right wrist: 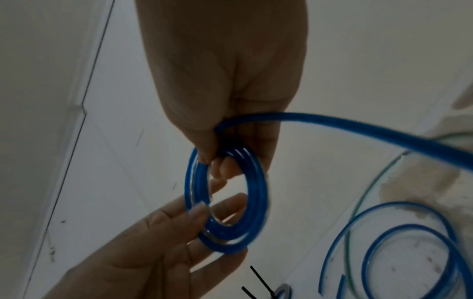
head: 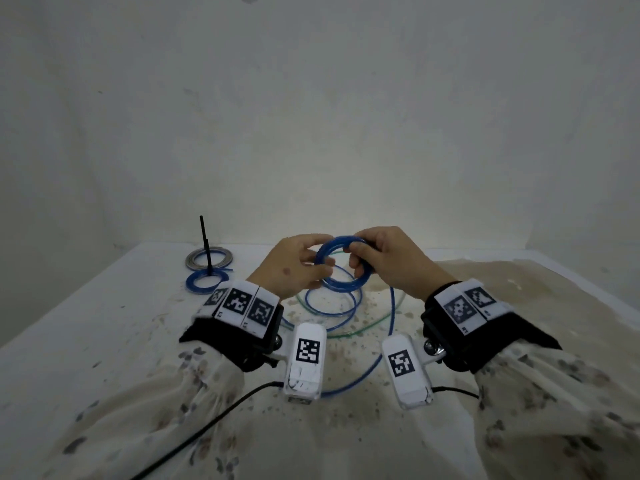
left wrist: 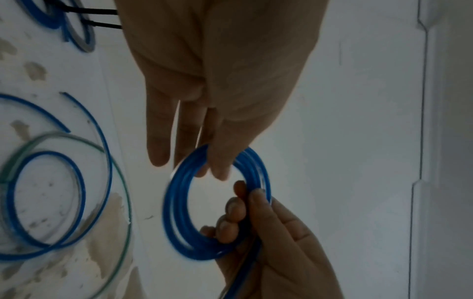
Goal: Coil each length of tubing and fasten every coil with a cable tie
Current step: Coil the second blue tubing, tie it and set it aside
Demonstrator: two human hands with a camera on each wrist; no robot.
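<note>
Both hands hold a small coil of blue plastic tubing (head: 343, 268) above the bench (head: 104, 341): the right hand (head: 388, 261) pinches its top, the left hand (head: 294, 268) cradles its side with relaxed fingers. Loose blue tubing (head: 332, 313) and thin green tubing (head: 363, 329) sprawl beneath. Far left lie a tied grey coil (head: 209, 259) and tied blue coil (head: 204, 280). The white bench is stained; a pale wall (head: 311, 116) stands behind.
</note>
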